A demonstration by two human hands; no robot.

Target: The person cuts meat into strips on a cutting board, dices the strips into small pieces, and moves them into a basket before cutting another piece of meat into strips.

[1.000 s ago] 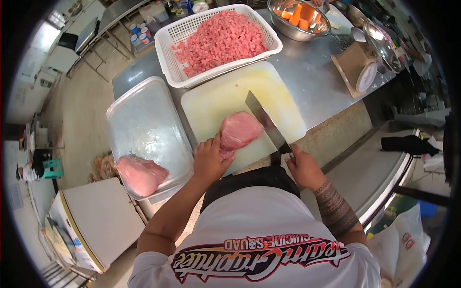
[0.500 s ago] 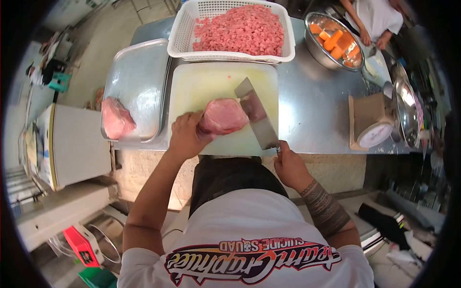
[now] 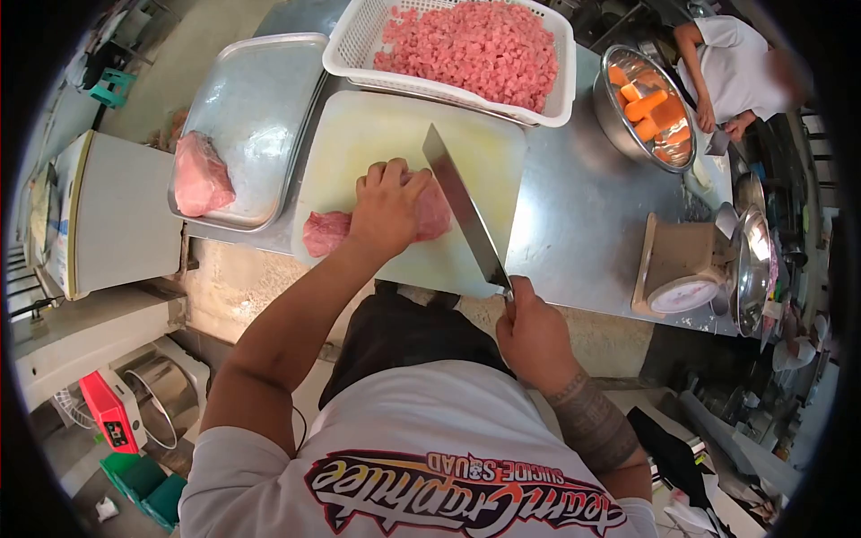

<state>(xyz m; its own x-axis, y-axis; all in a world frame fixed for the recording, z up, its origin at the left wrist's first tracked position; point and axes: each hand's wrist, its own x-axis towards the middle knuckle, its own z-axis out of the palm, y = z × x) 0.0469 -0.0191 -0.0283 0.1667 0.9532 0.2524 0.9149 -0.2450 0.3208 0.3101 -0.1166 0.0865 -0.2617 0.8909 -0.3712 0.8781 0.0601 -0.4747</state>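
A long piece of pink meat (image 3: 434, 212) lies across the white cutting board (image 3: 359, 117). My left hand (image 3: 387, 204) rests over its middle with the fingers curled on top, pressing it. My right hand (image 3: 535, 332) is wrapped round the handle of a wide cleaver (image 3: 468, 208). The blade points away from me, upright beside the right end of the meat, with a narrow gap between them. Another chunk of meat (image 3: 202, 175) sits on the metal tray (image 3: 269, 72) at the left.
Behind the board, a white basket (image 3: 341, 49) holds diced meat. A metal bowl (image 3: 619, 130) of orange pieces stands to its right, near a co-worker's hands (image 3: 722, 124). A scale (image 3: 677, 264) sits at the table's right; a white cabinet (image 3: 126, 211) stands at left.
My left hand has moved from the meat's left side onto its top, and the meat now lies stretched out leftward. The cleaver's blade has turned more upright. The whole view has tilted.
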